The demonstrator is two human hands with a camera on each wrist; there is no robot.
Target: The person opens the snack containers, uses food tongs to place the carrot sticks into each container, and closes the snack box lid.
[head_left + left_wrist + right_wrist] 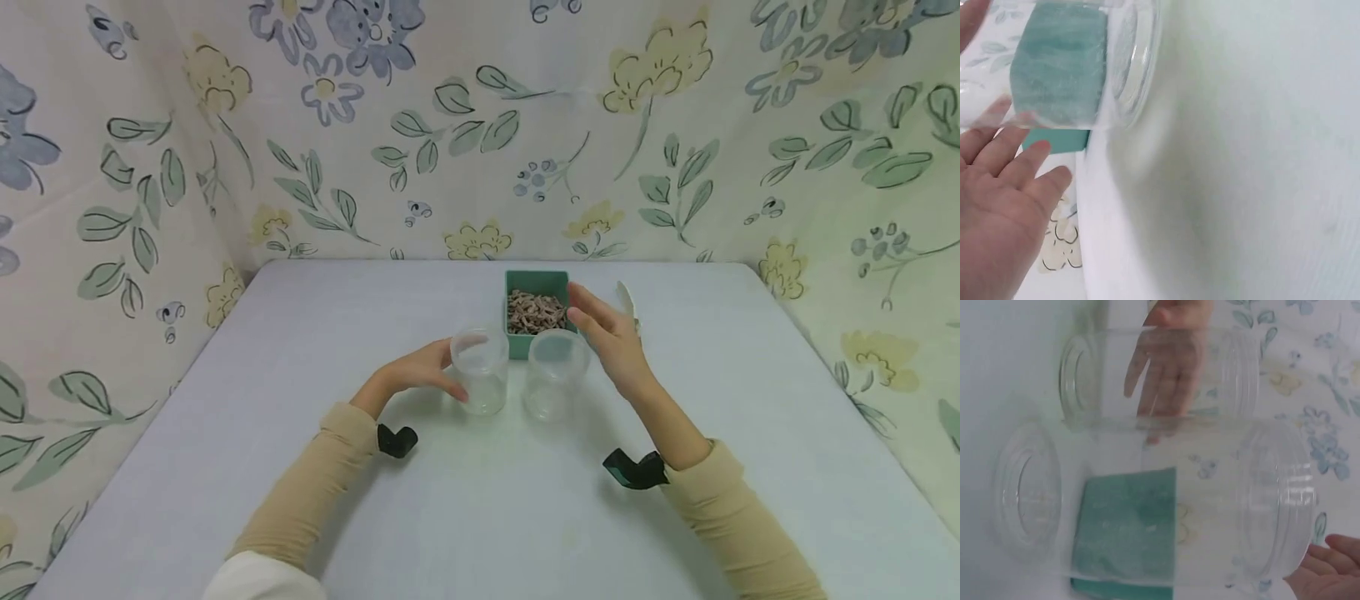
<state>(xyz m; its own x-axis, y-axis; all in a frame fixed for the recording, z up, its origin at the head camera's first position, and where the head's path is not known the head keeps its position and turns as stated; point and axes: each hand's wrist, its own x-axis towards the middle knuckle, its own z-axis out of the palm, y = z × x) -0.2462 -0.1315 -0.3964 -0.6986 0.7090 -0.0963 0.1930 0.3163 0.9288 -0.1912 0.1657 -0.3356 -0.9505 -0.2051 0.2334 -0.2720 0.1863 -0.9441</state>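
Note:
Two clear, wide-mouthed plastic jars stand upright side by side on the white table, with nothing visible inside. My left hand [420, 367] is at the left jar [482, 379], its thumb in front and its loosely extended fingers beside and behind the wall. In the left wrist view those fingers [1032, 159] spread near the jar's side. To the right of the right jar [553, 387], my right hand [618, 346] is raised with fingers extended and holds nothing. Its fingertips overlap the edge of a green box [519, 347] behind the jars, which contains many small brown pieces [536, 312].
A slim pale tool [626, 302] lies behind my right hand, partly hidden by it. The table [480, 517] reaches back to a floral cloth [480, 167] that hangs behind and along both sides. Black wrist mounts [636, 469] stick out from both sleeves.

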